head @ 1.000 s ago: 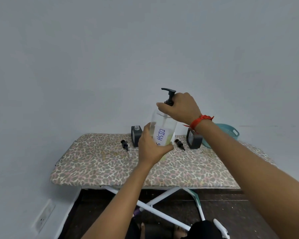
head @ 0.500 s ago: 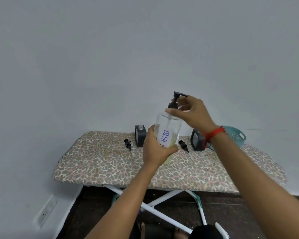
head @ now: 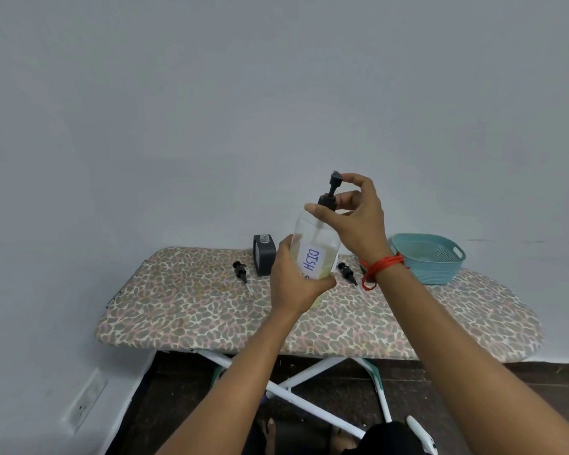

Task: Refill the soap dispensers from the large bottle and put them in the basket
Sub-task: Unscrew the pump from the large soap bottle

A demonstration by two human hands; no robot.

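Observation:
My left hand (head: 294, 280) grips the large clear bottle (head: 312, 247), labelled DISH and holding yellowish liquid, in the air above the board. My right hand (head: 355, 218) pinches its black pump top (head: 329, 195), thumb on the collar and fingers at the nozzle. A small dark dispenser (head: 264, 259) with an open neck stands behind my left hand. Two loose black pump heads (head: 240, 272) (head: 347, 272) lie on the cover. A second dark dispenser is mostly hidden behind my right wrist. The teal basket (head: 427, 257) sits at the back right.
Everything rests on an ironing board (head: 211, 316) with a leopard-print cover and white crossed legs, pushed against a plain wall. A wall socket (head: 84, 405) is low on the left. Dark floor lies below the board.
My right hand has turned on the pump top, its fingers shifting from over the collar to the nozzle. The camera has tilted down and drawn back, so the basket shows fully.

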